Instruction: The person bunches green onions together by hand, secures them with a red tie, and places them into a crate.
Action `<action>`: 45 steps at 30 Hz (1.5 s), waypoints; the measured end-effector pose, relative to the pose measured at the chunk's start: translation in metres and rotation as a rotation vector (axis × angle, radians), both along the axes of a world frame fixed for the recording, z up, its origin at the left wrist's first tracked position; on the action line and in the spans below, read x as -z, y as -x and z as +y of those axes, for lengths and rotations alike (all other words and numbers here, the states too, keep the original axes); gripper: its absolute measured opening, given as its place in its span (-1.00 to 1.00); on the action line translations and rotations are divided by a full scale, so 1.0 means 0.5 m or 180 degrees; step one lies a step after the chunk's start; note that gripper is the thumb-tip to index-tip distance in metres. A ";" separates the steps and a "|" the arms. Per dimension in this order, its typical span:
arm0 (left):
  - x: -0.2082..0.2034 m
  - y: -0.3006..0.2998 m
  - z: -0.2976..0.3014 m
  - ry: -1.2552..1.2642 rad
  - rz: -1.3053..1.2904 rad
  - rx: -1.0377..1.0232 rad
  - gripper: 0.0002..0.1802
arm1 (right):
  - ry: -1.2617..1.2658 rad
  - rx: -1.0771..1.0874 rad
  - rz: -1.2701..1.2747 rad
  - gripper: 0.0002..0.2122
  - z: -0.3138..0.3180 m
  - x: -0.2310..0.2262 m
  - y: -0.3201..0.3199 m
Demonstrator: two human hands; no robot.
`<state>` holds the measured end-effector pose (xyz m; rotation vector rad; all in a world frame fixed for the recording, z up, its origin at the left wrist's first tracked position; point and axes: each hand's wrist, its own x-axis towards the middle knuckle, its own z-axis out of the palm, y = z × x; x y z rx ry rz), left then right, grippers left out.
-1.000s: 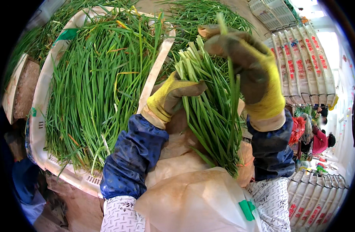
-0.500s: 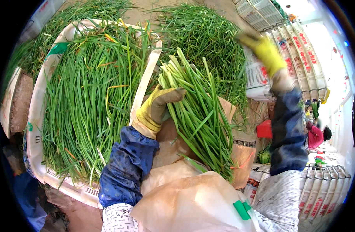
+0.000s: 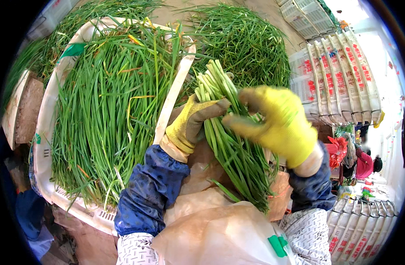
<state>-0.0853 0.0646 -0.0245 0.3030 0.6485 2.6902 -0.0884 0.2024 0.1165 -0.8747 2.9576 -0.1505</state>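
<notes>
A bunch of garlic chives (image 3: 238,163) lies slantwise above my lap, its pale cut ends pointing up and away and its green tips toward me. My left hand (image 3: 191,121), in a yellow glove with a stained palm, is closed round the stalks below the pale ends. From the right, my right hand (image 3: 284,126), also gloved in yellow, comes to the same bunch with fingers and thumb apart. Its fingertips are slightly blurred, and contact with the stalks is hard to judge. Left of the bunch, a white plastic crate (image 3: 174,95) is heaped with loose chives (image 3: 105,119).
More chives (image 3: 242,39) are piled on the floor beyond the crate. White crates (image 3: 339,79) with red printing stand stacked at the right, with others (image 3: 361,229) at lower right. A person in pink (image 3: 364,164) is in the far background. A pale plastic apron (image 3: 220,225) covers my lap.
My right hand has swung in from the far right, near the stacked crates, to the bunch. My left hand keeps its hold, and the view has shifted slightly.
</notes>
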 end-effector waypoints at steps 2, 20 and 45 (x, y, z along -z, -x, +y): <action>0.010 -0.002 -0.008 -0.0007 -0.0107 0.0150 -0.36 | 0.0913 0.0335 -0.0512 -0.65 -0.005 -0.009 0.050; 0.007 0.006 0.003 -0.0163 -0.0144 0.0119 -0.31 | 0.0573 -0.0741 0.0828 -0.59 0.220 0.207 0.137; -0.044 -0.060 0.001 0.0255 -0.0129 0.0226 -0.39 | 0.2303 0.0271 0.0038 -0.74 0.094 0.178 -0.135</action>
